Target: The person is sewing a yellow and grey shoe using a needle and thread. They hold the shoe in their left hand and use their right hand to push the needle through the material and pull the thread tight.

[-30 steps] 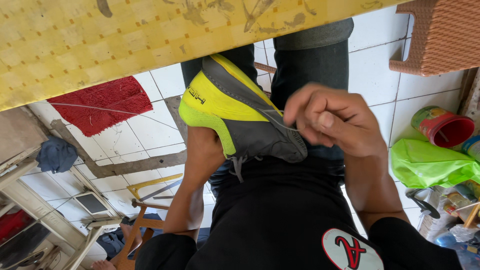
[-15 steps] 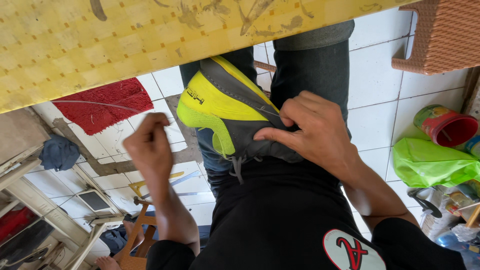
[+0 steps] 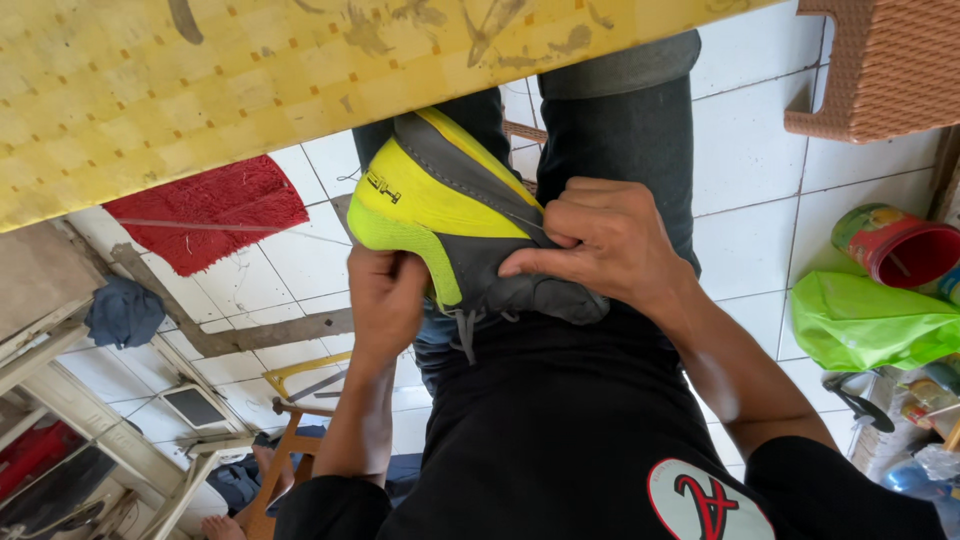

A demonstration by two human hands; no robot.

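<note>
Currently both hands gripping yellow-grey shoe (image 3: 440,215), left hand (image 3: 385,300) cupping its underside, right hand (image 3: 600,245) pinching grey upper, long axis pointing away toward yellow board (image 3: 250,90), green bag (image 3: 865,320) lying well right of shoe

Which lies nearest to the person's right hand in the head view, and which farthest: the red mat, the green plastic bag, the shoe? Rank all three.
From the right hand:
1. shoe, held on the lap.
2. green plastic bag, on the floor to its right.
3. red mat, on the floor far left.

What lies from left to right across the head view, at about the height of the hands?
Blue cloth → left hand → grey and yellow shoe → right hand → green plastic bag.
</note>
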